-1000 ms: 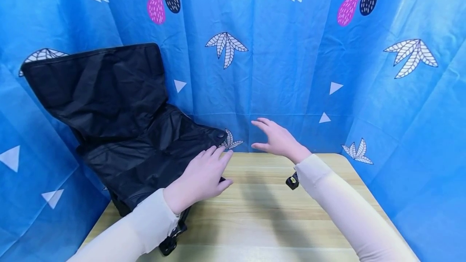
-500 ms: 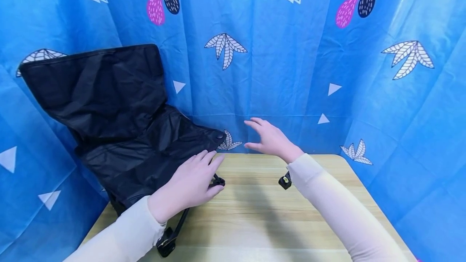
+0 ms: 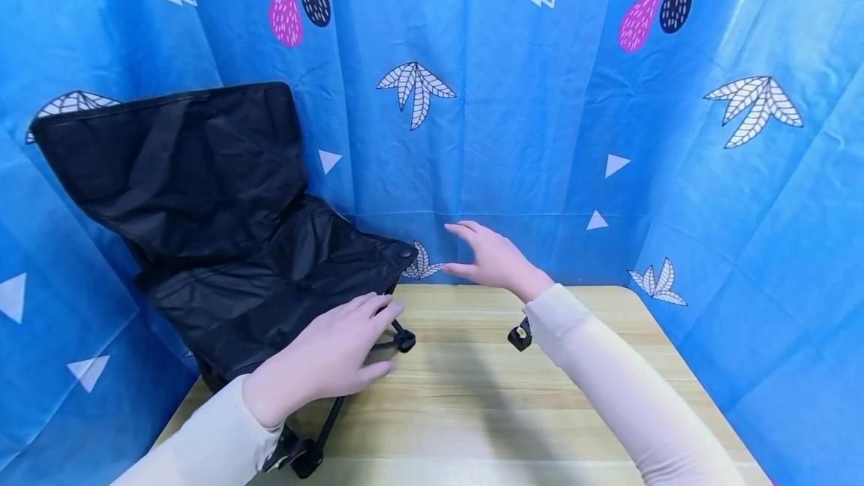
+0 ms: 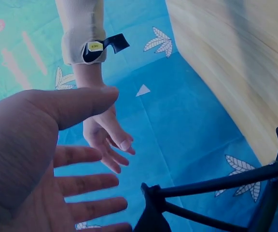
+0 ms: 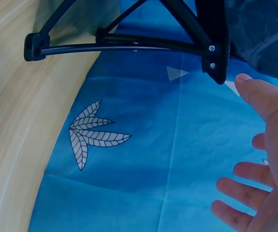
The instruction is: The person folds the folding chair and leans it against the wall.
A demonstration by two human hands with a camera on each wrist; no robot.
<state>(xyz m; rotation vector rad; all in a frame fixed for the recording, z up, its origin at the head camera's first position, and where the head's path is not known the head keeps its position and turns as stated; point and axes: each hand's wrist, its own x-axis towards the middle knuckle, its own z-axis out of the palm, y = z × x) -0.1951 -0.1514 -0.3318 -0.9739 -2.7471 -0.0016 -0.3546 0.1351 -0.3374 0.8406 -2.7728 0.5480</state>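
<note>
A black fabric folding chair stands unfolded at the left of the table. Its backrest leans up towards the curtain. My left hand hovers near the front of the seat, fingers extended and thumb apart, hiding part of the seat and legs. To the right of the chair, my right hand is in the air with its fingers spread and nothing in them. The left wrist view shows the dark chair frame beyond the left hand. In the right wrist view, a leg bar and screwed joint appear ahead of the right thumb.
The chair's feet rest on a light wood-grain table, one black foot showing beyond the left hand. Blue patterned curtains hang close around the back and both sides. Both wrists wear small black camera mounts.
My left hand has drawn back left and towards me, uncovering a chair foot and more of a leg. My right hand has shifted slightly left. The chair looks unmoved.
</note>
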